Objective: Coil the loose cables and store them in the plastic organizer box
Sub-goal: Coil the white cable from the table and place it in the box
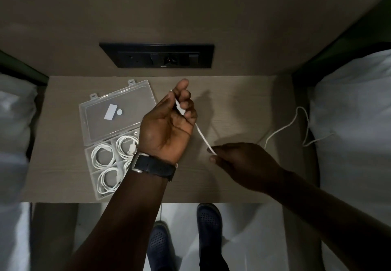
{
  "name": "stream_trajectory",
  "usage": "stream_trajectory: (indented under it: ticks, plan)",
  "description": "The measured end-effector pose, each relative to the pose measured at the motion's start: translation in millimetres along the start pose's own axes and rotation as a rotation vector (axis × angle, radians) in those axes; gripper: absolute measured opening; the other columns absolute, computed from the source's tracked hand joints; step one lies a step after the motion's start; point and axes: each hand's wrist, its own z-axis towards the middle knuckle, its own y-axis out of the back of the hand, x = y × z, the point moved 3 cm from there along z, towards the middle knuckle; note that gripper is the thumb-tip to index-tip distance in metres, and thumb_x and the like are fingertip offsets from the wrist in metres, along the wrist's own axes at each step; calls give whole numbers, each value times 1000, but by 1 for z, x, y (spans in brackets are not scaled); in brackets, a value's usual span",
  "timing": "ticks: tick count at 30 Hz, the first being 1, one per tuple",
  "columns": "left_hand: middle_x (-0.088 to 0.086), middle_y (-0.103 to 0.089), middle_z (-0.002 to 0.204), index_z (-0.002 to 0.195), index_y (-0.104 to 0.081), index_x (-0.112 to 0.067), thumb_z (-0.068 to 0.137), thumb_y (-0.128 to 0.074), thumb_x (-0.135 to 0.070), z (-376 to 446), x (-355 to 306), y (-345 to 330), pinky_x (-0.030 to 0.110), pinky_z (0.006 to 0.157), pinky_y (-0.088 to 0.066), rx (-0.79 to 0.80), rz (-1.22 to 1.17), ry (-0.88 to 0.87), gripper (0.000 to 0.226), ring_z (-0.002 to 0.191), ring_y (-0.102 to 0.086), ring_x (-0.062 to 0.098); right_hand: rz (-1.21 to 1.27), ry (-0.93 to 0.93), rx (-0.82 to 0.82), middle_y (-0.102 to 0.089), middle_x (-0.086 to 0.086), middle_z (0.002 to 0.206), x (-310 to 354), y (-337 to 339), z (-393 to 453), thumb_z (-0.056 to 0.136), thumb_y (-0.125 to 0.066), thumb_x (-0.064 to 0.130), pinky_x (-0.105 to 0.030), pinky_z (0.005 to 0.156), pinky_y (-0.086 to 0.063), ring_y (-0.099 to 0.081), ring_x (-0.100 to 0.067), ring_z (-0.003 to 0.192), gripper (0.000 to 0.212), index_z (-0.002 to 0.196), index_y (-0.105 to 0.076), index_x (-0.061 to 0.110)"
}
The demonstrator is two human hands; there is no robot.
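A loose white cable [202, 136] runs taut between my two hands above the small table [232, 110]. My left hand [169, 122], palm up with a black watch at the wrist, is shut on the cable's plug end. My right hand [241, 160] pinches the same cable lower down. The cable's slack tail [292, 122] trails right across the table onto the bedding. The clear plastic organizer box [93, 177] lies open at the left, with three coiled white cables [103, 154] showing in its compartments. My left wrist hides part of the box.
The box's lid [114, 112] lies flat behind its compartments, with a white sticker on it. A black socket panel [158, 56] sits on the wall behind the table. White pillows [351, 112] flank the table on both sides. My feet in dark shoes [208, 218] stand below the front edge.
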Motion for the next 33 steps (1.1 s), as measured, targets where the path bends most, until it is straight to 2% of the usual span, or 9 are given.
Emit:
stream_trajectory:
  ticks: [3, 6, 9, 14, 20, 22, 25, 28, 33]
  plan:
    - [19, -66, 97, 103, -61, 3, 100, -36, -6, -2, 8, 3, 27, 78, -53, -103, 615, -119, 26, 84, -65, 22, 22, 137, -43, -69, 3, 98, 26, 33, -5, 100, -29, 44, -38, 68, -53, -65, -18, 83, 39, 116, -58, 22]
    - [14, -70, 82, 84, -68, -8, 98, -42, -4, -15, 32, -1, 29, 69, -52, -16, 1071, -75, 30, 74, -65, 19, -14, 283, -180, -67, -3, 88, 31, 72, 7, 97, -40, 30, -38, 63, -54, -62, -19, 74, 27, 106, -61, 16]
    - [5, -60, 59, 67, -68, -15, 91, -42, -17, -22, 39, -3, 27, 47, -39, 17, 676, 151, 35, 48, -52, 19, 51, 286, -295, -66, 0, 90, 13, 96, 32, 96, -54, 28, -35, 68, -52, -59, -13, 80, 16, 96, -66, 16]
    - [-5, -38, 54, 73, -54, -12, 87, -31, -25, -22, 31, -10, 21, 43, -20, 77, 84, 383, 30, 40, -32, 7, 590, 78, -360, -62, -5, 71, -11, 70, 59, 90, -67, 29, -41, 63, -50, -59, -20, 67, 22, 80, -63, 9]
    - [-1, -60, 76, 87, -58, -10, 97, -31, -13, -15, -3, -8, 21, 65, -50, 23, -209, 71, 29, 70, -63, 11, 471, -54, -136, -58, 1, 67, -1, 16, 31, 102, -40, 33, -47, 66, -51, -59, -18, 64, 28, 114, -61, 20]
    - [5, -68, 84, 89, -62, -6, 97, -36, -9, -10, -16, -1, 25, 76, -58, -47, -105, -65, 27, 83, -71, 20, 473, -18, 2, -57, 1, 68, 10, 11, 18, 103, -41, 32, -45, 65, -51, -58, -19, 64, 28, 119, -59, 18]
    - [12, -66, 86, 96, -59, 1, 100, -38, -5, -8, -11, 5, 29, 75, -57, -173, 577, -255, 22, 80, -70, 22, 363, 92, 47, -55, 7, 66, 27, 34, 16, 102, -38, 36, -26, 57, -44, -55, -8, 59, 29, 111, -60, 19]
    - [15, -63, 83, 94, -59, 1, 100, -37, 0, -20, 15, 4, 33, 69, -52, -11, 1154, -246, 23, 75, -64, 23, 265, 159, -87, -62, 9, 76, 26, 72, 31, 98, -53, 29, -18, 62, -43, -58, -1, 68, 12, 95, -62, 22]
    - [8, -64, 75, 82, -71, -9, 90, -39, -18, -28, 18, 6, 27, 53, -44, -26, 599, 252, 34, 57, -57, 16, 494, 77, -234, -66, -6, 80, 3, 86, 59, 76, -81, 21, -41, 66, -54, -64, -23, 73, 22, 84, -63, 10]
